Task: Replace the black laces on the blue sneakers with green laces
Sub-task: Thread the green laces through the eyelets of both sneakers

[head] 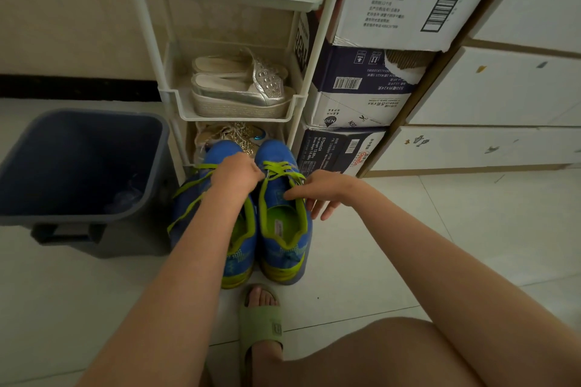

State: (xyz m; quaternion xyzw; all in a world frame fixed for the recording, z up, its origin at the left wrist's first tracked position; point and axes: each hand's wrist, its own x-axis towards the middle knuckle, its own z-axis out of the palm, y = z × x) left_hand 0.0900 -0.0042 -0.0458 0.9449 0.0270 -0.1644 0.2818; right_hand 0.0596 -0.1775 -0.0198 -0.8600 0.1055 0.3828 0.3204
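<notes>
Seen from above, a crouching person works over a pair of blue sneakers (283, 239) that stand side by side on a pale tiled floor, heels toward the person so the lacing faces up within easy reach. Green laces (278, 168) already cross the eyelets of both; no black lace shows.

The left hand (237, 171) is curled into a loose fist between the two tongues, apparently gripping a strand at the top of the right sneaker (276, 220) to keep it taut, though the fingertips are hidden. The right hand (320, 192) pinches another strand between thumb and forefinger at that sneaker's outer edge, its other fingers hanging spread. A loose green end trails down the side of the left sneaker (188, 201).

The toes butt against the bottom tier of a white shelf rack (171, 94), so nothing can slide forward. A dark blue bin (94, 218) sits just left of the pair, and stacked cardboard boxes (355, 104) stand near on the right. Bare tile lies open to the right and behind, beside the person's foot in a green slide sandal (261, 324).
</notes>
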